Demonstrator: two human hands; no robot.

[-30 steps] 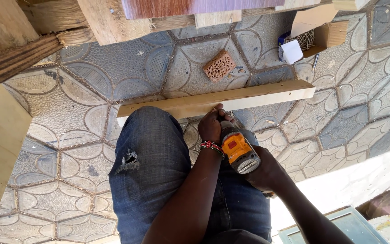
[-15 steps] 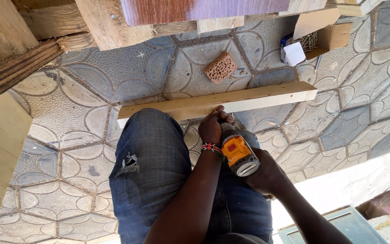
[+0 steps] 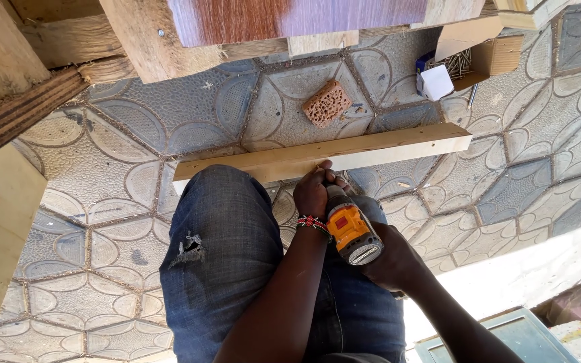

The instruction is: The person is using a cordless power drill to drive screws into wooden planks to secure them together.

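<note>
Knees: the person's legs in blue denim trousers (image 3: 226,269) fill the low middle of the view, with a small tear in the cloth on the left leg; the feet are hidden.
Right hand: the right hand (image 3: 393,261) has its grip closed around the handle of the yellow and black cordless drill (image 3: 350,232); the handle itself is covered by the palm.
Left hand: the left hand (image 3: 313,191), with a red beaded bracelet on the wrist, is folded over the front of the drill, so the bit and the point of contact are not visible.
Plank: the long pale wooden plank (image 3: 331,156) lies across the patterned grey floor tiles (image 3: 89,202), touching the knees; the drill nose meets its near edge.
Beyond: a brown perforated brick (image 3: 327,103) lies past the plank, apart from it.
Far right: an open cardboard box of nails (image 3: 469,57) is partly cut off.
Top: rough wooden boards (image 3: 136,33) cross the frame, only partly visible.
</note>
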